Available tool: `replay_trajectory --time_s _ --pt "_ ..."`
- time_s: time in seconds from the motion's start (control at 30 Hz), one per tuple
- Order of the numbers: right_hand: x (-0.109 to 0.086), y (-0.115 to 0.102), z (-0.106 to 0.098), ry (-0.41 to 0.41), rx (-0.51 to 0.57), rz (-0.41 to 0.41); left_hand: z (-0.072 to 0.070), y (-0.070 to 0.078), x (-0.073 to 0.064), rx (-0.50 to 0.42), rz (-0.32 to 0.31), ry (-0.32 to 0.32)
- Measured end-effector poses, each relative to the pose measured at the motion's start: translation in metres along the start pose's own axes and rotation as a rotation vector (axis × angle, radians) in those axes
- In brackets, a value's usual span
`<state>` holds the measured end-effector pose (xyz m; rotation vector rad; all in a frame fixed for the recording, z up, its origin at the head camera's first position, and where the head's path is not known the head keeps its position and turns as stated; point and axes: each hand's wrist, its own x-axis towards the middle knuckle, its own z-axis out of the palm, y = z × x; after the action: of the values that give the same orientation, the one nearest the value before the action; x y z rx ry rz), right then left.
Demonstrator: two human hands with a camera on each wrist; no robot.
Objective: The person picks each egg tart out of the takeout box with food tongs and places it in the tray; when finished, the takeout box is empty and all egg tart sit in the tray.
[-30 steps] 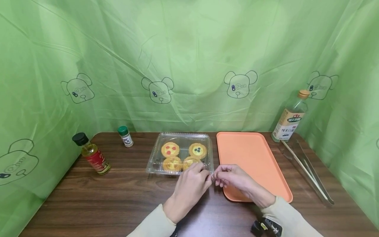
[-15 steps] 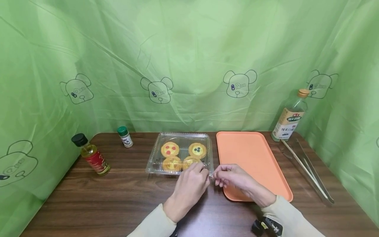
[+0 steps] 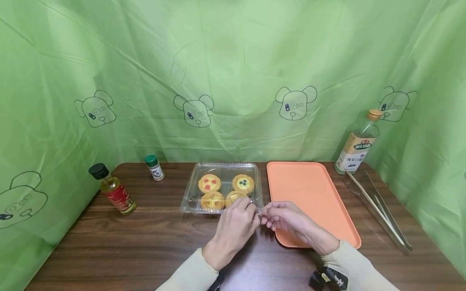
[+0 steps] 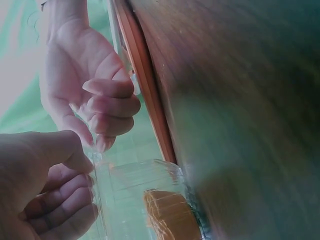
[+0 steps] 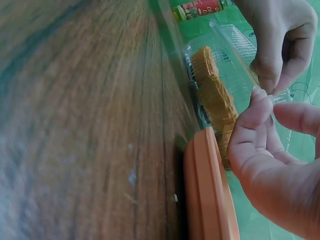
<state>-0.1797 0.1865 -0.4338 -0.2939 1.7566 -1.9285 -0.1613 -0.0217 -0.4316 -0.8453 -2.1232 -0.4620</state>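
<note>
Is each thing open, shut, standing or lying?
Clear plastic box, covered; can't tell if fastened
Round yellow tarts, inside the box
Orange rectangular tray, lying flat
Red-labelled, black-capped bottle, standing, shut
Small green-topped shaker, standing, shut
Tall orange-capped clear bottle, standing, shut
Long metal tongs, lying down
Green printed cloth, hanging
Left hand, pinching the box's edge
Right hand, pinching it too

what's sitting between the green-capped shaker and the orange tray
The clear plastic container, with four tarts inside, sits between the green-capped shaker and the orange tray; the head view shows this.
</note>
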Motion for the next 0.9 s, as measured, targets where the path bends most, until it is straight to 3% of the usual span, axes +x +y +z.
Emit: replay_trajectory --time_s 0.43,0.9 --pt "0.000 -0.004 0.004 0.108 -0.078 -0.007 0.001 0.004 0.003 -0.023 -0.048 0.054" --pt "-0.001 -0.014 0.001 0.082 -0.132 -0.059 0.003 0.006 0.005 -0.038 -0.088 0.126"
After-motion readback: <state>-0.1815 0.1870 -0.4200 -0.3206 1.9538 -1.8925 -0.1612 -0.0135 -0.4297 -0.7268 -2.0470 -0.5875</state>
